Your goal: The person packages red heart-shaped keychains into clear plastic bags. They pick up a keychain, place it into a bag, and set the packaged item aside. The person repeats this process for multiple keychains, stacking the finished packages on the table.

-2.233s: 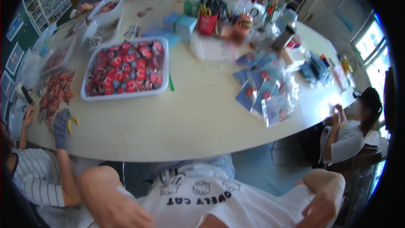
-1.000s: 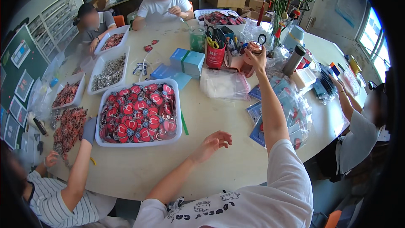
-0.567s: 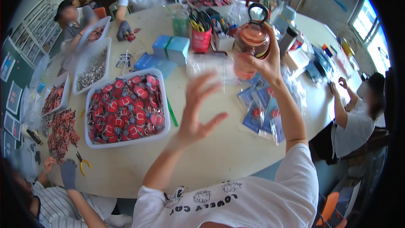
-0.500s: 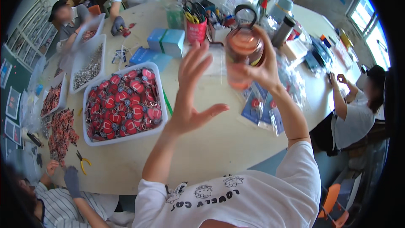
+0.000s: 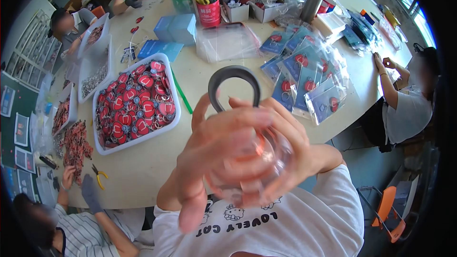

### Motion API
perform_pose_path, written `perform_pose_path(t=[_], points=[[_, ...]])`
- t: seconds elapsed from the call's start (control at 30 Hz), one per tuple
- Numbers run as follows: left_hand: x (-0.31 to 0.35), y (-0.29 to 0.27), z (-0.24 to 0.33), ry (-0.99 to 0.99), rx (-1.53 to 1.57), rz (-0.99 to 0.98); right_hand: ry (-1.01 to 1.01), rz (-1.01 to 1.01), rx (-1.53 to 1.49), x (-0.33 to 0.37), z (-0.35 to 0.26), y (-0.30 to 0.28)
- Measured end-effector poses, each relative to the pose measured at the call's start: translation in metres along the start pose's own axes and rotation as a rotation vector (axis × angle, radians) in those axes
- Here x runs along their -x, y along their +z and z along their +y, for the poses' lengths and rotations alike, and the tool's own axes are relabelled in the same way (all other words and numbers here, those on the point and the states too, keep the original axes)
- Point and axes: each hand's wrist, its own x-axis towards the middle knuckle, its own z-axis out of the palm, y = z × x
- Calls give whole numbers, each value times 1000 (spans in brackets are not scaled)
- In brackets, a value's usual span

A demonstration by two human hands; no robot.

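A see-through water bottle point(image 5: 271, 152) with an orange-pink tint is close in front of my chest, above the near table edge. Its dark grey carrying loop point(image 5: 234, 70) stands up at the far side. My right hand point(image 5: 290, 138) is wrapped round the bottle from the right. My left hand point(image 5: 209, 147) lies over its top from the left, fingers bent across it and thumb pointing down. Both hands are blurred by motion and hide much of the lid and body.
Left of the bottle, a white bin point(image 5: 133, 104) holds many red heart-shaped keychains. Bagged keychain cards point(image 5: 304, 74) lie to the right. Farther back are clear bags point(image 5: 226, 43), a pink scissors holder point(image 5: 207, 13) and a steel tumbler point(image 5: 312, 4). Several people sit round the table.
The bottle has come from over the table's far middle towards my chest, in my right hand. My left hand, open and apart before, is now on the bottle.
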Motion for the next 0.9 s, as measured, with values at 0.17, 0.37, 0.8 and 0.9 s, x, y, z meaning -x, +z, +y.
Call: perform_pose_path(t=[0.17,0.37,0.8,0.9], points=[[-9,39,56,-139,171,98,-158,75,-159,9,-28,16],[-4,-4,81,-249,-48,-231,-203,134,-184,15,-37,24],[1,37,87,7,-61,689,-324,3,-74,18,-36,30],[2,44,85,-80,-51,644,-346,71,-50,16,-34,31]])
